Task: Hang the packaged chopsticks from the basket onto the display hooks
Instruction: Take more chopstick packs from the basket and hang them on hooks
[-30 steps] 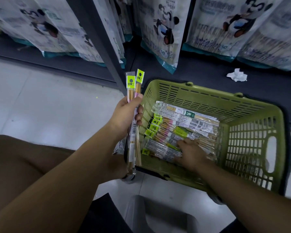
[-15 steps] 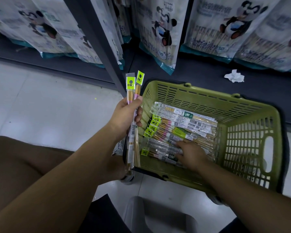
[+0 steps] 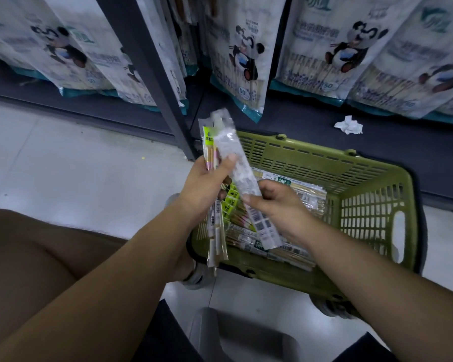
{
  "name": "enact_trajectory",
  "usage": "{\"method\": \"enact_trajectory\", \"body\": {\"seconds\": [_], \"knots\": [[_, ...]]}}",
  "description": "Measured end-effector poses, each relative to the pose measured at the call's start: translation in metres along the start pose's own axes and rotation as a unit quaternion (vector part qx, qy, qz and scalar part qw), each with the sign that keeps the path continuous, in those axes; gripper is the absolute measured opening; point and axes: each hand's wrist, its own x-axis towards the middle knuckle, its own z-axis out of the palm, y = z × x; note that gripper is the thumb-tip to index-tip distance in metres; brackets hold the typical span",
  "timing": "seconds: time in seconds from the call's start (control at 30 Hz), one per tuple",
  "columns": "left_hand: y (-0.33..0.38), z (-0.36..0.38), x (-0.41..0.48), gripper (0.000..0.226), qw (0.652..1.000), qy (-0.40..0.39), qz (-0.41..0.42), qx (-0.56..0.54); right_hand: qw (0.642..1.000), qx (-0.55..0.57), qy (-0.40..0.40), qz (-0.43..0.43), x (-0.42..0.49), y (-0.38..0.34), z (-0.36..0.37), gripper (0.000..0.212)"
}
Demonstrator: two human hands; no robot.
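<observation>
A green plastic basket [image 3: 372,212] stands on the floor with several chopstick packs [image 3: 304,192] lying in it. My left hand [image 3: 207,186] grips a bunch of upright chopstick packs [image 3: 215,231] with yellow-green header tags, just left of the basket. My right hand [image 3: 275,205] pinches another clear chopstick pack [image 3: 238,163], lifted above the basket and leaning against the bunch. My left thumb presses on this pack too. No display hooks are in sight.
Large panda-printed bags [image 3: 241,61] hang over a dark low shelf [image 3: 377,147]. A dark upright post [image 3: 157,82] stands behind the left hand. A crumpled white paper [image 3: 348,125] lies on the shelf. A grey stool [image 3: 241,338] and my knee [image 3: 37,257] are below.
My right hand lifted a pack out of the basket and brought it up against the bunch in my left hand. The left hand stayed roughly where it was.
</observation>
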Motion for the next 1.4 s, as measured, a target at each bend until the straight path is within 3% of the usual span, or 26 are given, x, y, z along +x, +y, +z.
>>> {"method": "enact_trajectory", "body": {"seconds": [0.07, 0.17, 0.3, 0.4, 0.57, 0.67, 0.77, 0.93, 1.03, 1.2, 1.4], "knots": [[-0.002, 0.005, -0.002, 0.023, 1.000, 0.002, 0.024, 0.005, 0.999, -0.011, -0.010, -0.032, -0.003, -0.007, 0.020, 0.013], [0.001, 0.002, 0.000, 0.025, 0.997, 0.073, 0.023, 0.007, 0.999, -0.009, -0.005, -0.043, 0.003, -0.003, 0.030, 0.011], [0.007, -0.012, 0.009, 0.026, 0.995, 0.101, -0.002, -0.009, 0.985, -0.158, 0.063, -0.035, 0.033, 0.027, -0.004, 0.010], [0.005, -0.016, 0.015, 0.023, 0.997, 0.049, -0.026, -0.046, 0.941, -0.325, 0.095, 0.012, 0.062, 0.060, -0.042, 0.031], [-0.010, -0.019, 0.021, 0.032, 0.996, 0.042, -0.031, -0.066, 0.873, -0.484, 0.047, 0.041, 0.096, 0.086, -0.065, 0.064], [-0.011, -0.020, 0.025, 0.036, 0.996, 0.043, -0.021, -0.072, 0.829, -0.556, 0.047, 0.032, 0.107, 0.087, -0.067, 0.070], [-0.012, -0.019, 0.026, 0.040, 0.997, 0.035, -0.012, -0.060, 0.806, -0.588, 0.063, 0.020, 0.114, 0.085, -0.067, 0.060], [-0.010, -0.020, 0.025, 0.037, 0.998, 0.029, -0.011, -0.055, 0.800, -0.595, 0.059, 0.042, 0.120, 0.085, -0.062, 0.040], [-0.011, -0.020, 0.025, 0.036, 0.998, 0.029, -0.013, -0.051, 0.805, -0.588, 0.066, 0.035, 0.118, 0.087, -0.063, 0.037], [-0.010, -0.020, 0.025, 0.038, 0.998, 0.026, -0.013, -0.059, 0.783, -0.618, 0.065, 0.008, 0.113, 0.088, -0.063, 0.029], [-0.009, -0.020, 0.023, 0.039, 0.998, 0.025, -0.030, -0.051, 0.824, -0.562, 0.070, 0.018, 0.093, 0.077, -0.075, 0.021]]}}
